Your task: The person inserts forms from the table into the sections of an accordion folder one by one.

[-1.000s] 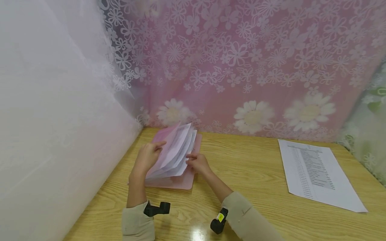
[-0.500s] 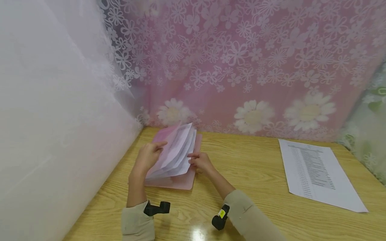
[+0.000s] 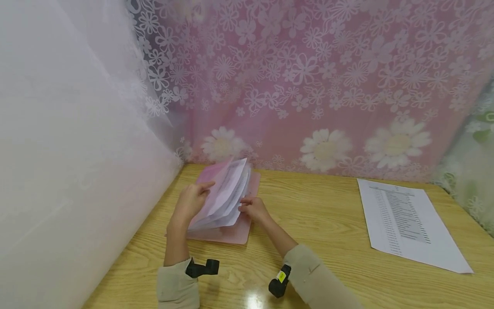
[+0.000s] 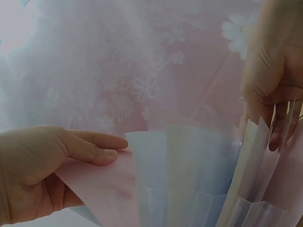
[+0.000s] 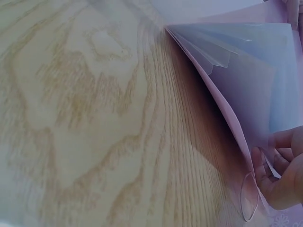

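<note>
A pink file folder [image 3: 238, 235] with clear pockets [image 4: 203, 175] stands partly fanned open at the left of the table, its back cover lying flat. My left hand [image 3: 190, 201] holds the raised front cover [image 4: 118, 189], thumb on one side and fingers on the other. At the folder's right edge, my right hand [image 3: 254, 209] has its thumb and fingers among the pocket edges, pinching some of them. White sheets [image 3: 227, 189] show inside. In the right wrist view a thin elastic loop [image 5: 242, 194] hangs by the right thumb.
A printed sheet [image 3: 409, 223] lies on the wooden table [image 3: 316, 206] at the far right. Close on the left hangs a whitish curtain [image 3: 77, 150]. Behind the table is a pink flowered curtain [image 3: 278, 86].
My right hand shifted slightly right at the pocket edges, then came back left. The left hand keeps the front cover raised in nearly the same place.
</note>
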Motion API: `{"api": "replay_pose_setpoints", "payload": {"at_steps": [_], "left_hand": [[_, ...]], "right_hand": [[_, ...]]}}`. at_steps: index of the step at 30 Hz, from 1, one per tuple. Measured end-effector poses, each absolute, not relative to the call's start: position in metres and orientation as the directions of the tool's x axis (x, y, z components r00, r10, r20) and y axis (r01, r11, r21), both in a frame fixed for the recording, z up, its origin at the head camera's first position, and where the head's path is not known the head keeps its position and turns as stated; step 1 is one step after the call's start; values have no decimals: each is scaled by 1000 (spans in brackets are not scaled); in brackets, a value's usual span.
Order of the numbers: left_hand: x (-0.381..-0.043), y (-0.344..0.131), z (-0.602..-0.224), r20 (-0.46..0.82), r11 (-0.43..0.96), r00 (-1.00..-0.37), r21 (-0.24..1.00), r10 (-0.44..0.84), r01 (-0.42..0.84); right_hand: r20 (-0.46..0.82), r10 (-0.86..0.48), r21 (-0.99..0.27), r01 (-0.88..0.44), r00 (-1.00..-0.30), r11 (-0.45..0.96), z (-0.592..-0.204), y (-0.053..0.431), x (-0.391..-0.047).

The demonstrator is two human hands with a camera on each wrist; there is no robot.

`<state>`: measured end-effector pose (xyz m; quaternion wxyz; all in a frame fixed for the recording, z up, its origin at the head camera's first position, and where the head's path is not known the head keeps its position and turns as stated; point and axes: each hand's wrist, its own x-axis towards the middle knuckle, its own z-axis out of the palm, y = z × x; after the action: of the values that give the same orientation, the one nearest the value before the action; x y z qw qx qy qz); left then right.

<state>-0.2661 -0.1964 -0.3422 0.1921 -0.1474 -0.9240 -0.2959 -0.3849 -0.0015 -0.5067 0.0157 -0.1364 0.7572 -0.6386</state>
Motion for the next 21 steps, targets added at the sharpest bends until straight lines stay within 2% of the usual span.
{"api": "replay_pose_setpoints", "payload": {"at_steps": [3, 5, 7, 10, 13, 16, 21], "left_hand": [[-267, -197, -342, 430, 781, -891, 504, 144, 369], [-267, -197, -342, 428, 781, -893, 507, 138, 364], [-266, -196, -342, 426, 782, -894, 506, 139, 363], [-267, -197, -342, 428, 785, -892, 501, 142, 365], [-267, -197, -342, 425, 783, -894, 506, 139, 363], [-267, -197, -342, 428, 780, -894, 511, 134, 361], [-265, -196, -341, 429, 781, -893, 507, 138, 364]], "right_hand": [[167, -260, -975, -198, -951, 99, -537, -1, -408], [166, -270, -977, -195, -949, 83, -529, -2, -401], [129, -264, -981, -161, -956, 105, -553, -6, -420], [153, -281, -979, -184, -947, 88, -602, -8, -459], [169, -297, -977, -201, -940, 78, -631, -9, -481], [166, -303, -975, -202, -938, 89, -606, -8, -460], [115, -277, -978, -157, -954, 136, -490, -3, -363]]}}
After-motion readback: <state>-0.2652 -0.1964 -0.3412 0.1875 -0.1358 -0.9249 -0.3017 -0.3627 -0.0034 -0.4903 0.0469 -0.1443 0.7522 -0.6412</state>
